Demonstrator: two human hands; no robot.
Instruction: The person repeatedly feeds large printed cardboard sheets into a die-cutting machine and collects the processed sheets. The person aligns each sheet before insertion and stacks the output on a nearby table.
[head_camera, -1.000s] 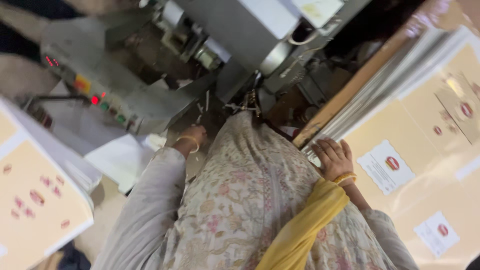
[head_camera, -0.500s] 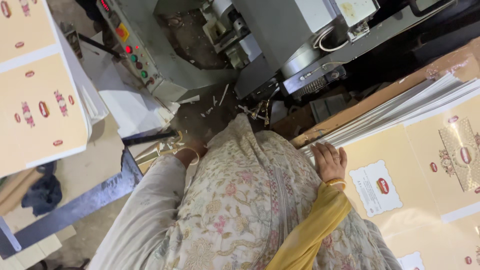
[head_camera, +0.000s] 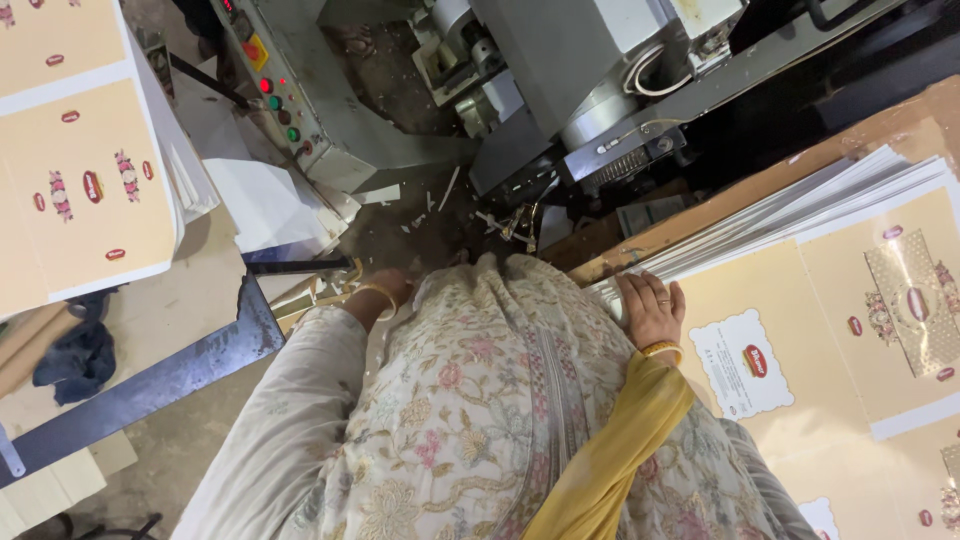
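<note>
- At the right of the scene, the right hand (head_camera: 652, 308) is lying flat, fingers spread and gripping nothing, on the near-left corner of the stack of printed card sheets (head_camera: 830, 330).
- At centre-left, the left hand (head_camera: 388, 290) is hanging beside the scrap strips (head_camera: 318, 290), just right of the dark metal bar (head_camera: 160, 380); whether its fingers are curling round anything cannot be told.
- At the far side, the grey machine (head_camera: 560, 70) with its control panel (head_camera: 265, 80) is standing.
- At far left, a second pile of printed sheets (head_camera: 80, 170) is lying.
</note>
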